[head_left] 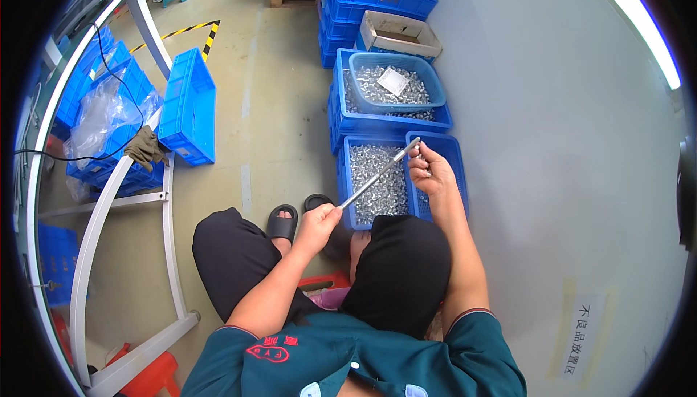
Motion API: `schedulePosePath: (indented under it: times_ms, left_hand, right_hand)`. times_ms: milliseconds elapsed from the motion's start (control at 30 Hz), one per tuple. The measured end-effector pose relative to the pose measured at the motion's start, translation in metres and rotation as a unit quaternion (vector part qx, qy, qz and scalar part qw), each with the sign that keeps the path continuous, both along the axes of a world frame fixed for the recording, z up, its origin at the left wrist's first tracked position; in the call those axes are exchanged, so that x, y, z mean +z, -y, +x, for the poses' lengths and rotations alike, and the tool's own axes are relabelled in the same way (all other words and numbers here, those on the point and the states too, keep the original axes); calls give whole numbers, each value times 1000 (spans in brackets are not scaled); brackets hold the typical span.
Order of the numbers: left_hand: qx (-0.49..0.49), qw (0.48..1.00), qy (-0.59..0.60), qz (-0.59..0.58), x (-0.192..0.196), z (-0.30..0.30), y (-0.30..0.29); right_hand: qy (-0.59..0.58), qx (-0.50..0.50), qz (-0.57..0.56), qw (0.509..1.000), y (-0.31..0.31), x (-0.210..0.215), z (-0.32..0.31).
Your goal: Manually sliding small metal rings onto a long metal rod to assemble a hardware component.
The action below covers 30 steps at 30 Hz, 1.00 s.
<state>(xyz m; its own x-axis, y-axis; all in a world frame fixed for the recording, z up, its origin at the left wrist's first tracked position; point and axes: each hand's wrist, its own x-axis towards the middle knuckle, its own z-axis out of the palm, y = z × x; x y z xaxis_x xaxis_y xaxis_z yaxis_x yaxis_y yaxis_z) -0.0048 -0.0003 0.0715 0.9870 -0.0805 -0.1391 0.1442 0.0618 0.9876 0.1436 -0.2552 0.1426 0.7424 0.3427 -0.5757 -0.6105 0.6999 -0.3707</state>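
My left hand is closed around the near end of a slim metal rod, which slants up to the right over a blue basket of small shiny metal parts. At the rod's far tip, my right hand is closed, thumb and fingers pinched together. Small silvery bits show between its fingers; their exact shape is too small to tell. Below that hand sits a second blue basket, holding some metal parts and partly hidden by my forearm.
Beyond the baskets stands a blue crate with a lighter basin of metal parts and a white paper. A cardboard box and stacked crates follow. At left are a white frame and a blue bin; a grey wall borders the right.
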Motion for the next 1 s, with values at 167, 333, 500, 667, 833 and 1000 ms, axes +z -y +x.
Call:
schedulePosePath:
  times_ms: [167, 333, 500, 667, 833, 1000]
  left_hand:
    - [-1, 999, 4, 54, -1, -2, -2]
    - [12, 995, 32, 90, -3, -3, -3]
    - [11, 986, 32, 161, 9, -2, -5]
    - [16, 980, 31, 196, 17, -2, -8]
    - [23, 976, 37, 212, 22, -3, -8]
    - [22, 977, 39, 211, 20, -2, -8]
  right_hand:
    - [60, 6, 85, 995, 0, 8, -5]
    - [84, 0, 82, 993, -3, 15, -6]
    - [82, 23, 87, 993, 1, 16, -4]
    - [78, 28, 66, 994, 0, 19, -5]
    - [72, 28, 66, 995, 0, 19, -6]
    - [102, 56, 55, 992, 0, 19, -7]
